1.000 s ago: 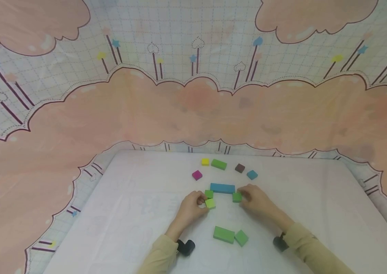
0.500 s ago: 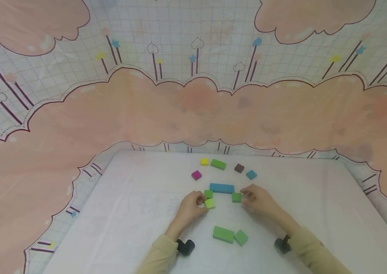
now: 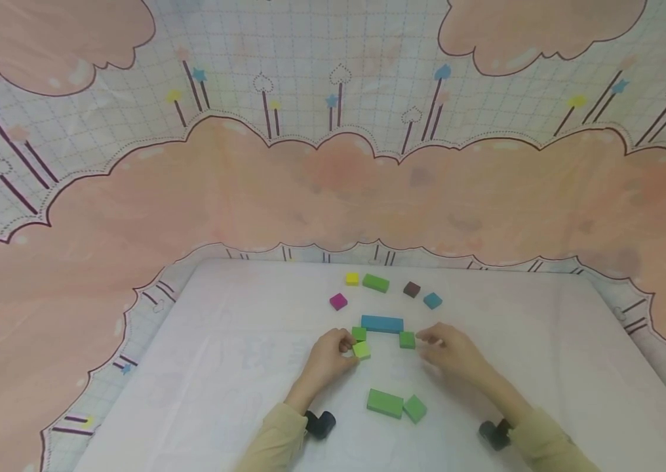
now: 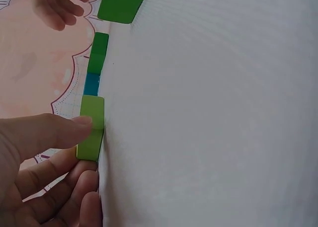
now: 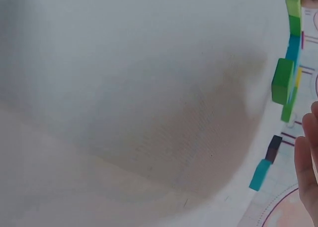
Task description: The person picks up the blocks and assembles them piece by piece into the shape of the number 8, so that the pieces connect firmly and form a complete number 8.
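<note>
Left hand (image 3: 327, 357) pinches a lime-green cube (image 3: 362, 351), 7 o'clock from the long blue bar (image 3: 382, 324). Right hand (image 3: 452, 351), kinda cropped in its wristcam: fingers loose near the 4 o'clock green cube (image 3: 407, 340). White tabletop (image 3: 238, 314), pink-cloud cloth (image 3: 333, 190) behind.

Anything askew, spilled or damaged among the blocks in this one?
Nothing looks spilled or damaged. One thing is slightly askew: the lime block, pinched by the left hand, is turned out of line with the green cube just beyond it.
</note>
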{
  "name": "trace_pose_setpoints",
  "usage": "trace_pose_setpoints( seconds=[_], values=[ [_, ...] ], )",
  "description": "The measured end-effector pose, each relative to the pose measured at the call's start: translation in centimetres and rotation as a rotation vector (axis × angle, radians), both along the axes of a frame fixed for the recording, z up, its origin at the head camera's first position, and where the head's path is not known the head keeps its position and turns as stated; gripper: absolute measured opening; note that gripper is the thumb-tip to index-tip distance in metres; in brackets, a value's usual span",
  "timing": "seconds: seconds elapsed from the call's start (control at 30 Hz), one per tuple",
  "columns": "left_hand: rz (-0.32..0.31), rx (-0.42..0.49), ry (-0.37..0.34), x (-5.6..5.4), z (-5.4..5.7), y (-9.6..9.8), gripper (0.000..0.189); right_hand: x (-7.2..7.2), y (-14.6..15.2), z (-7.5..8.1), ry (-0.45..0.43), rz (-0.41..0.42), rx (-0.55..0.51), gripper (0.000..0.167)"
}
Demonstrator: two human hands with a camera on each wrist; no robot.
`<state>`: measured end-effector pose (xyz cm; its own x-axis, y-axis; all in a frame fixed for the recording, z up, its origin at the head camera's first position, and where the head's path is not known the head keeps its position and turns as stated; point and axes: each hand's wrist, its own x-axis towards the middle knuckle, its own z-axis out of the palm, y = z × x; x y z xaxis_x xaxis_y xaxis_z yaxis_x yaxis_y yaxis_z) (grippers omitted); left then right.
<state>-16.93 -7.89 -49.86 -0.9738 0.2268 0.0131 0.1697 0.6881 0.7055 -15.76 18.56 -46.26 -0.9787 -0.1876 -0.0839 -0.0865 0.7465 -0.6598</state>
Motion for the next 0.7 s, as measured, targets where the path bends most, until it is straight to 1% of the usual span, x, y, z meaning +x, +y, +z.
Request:
trace_pose_setpoints(
  seconds=[0.17,0.4,0.53,0.7],
  values=[
    [0.002,-0.008,0.004,0.0,0.1,0.0,0.025,0.9,0.0,0.2,0.015,0.01,0.018,0.03],
    [0.0,-0.011,-0.001,-0.1,0.1,0.0,0.025,2.2,-0.4,0.7,-0.011,0.009,-0.001,0.028],
    [-0.002,-0.013,-0.002,-0.1,0.2,0.0,0.025,2.7,-0.6,0.6,-0.013,0.045,-0.01,0.026],
    [-0.001,-0.011,0.0,0.0,0.3,0.0,0.025,3.3,-0.7,0.3,-0.018,0.12,-0.02,0.026]
  ],
)
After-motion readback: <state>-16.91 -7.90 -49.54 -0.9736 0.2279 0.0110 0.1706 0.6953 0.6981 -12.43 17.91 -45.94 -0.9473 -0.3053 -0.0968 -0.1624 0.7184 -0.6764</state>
